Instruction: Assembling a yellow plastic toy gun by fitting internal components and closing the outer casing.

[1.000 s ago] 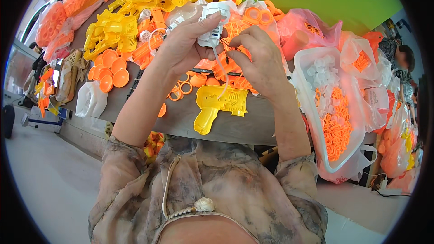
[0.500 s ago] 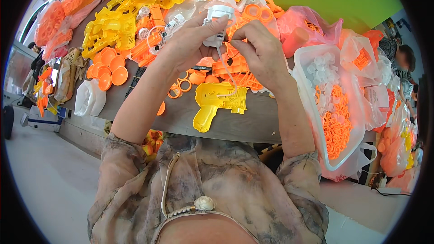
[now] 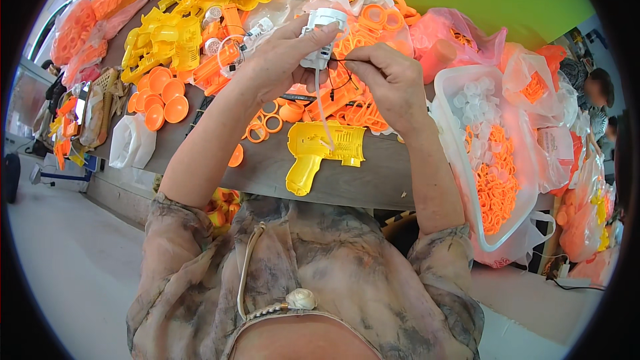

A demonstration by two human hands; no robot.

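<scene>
My left hand (image 3: 293,57) is closed around a white plastic mechanism (image 3: 325,23), held up over the table. From its underside hangs a thin white tube (image 3: 319,97), whose lower end reaches the yellow toy-gun half shell (image 3: 310,153). That shell lies on the table near the front edge, handle toward me. Beside the mechanism, my right hand (image 3: 390,80) pinches a thin black wire (image 3: 341,61) between thumb and fingertips. The wire runs to the mechanism's lower side and loops down between my hands.
Orange cups (image 3: 160,99) sit at left, with yellow shells (image 3: 163,40) behind. Orange rings (image 3: 267,123) and other orange parts lie beyond the half shell. A clear bin (image 3: 460,180) of orange rings and translucent caps stands at right. Another person (image 3: 597,90) is at far right.
My right hand has moved slightly right and down from the mechanism, drawing the black wire out into view. The white tube now hangs straighter. The left hand has barely moved.
</scene>
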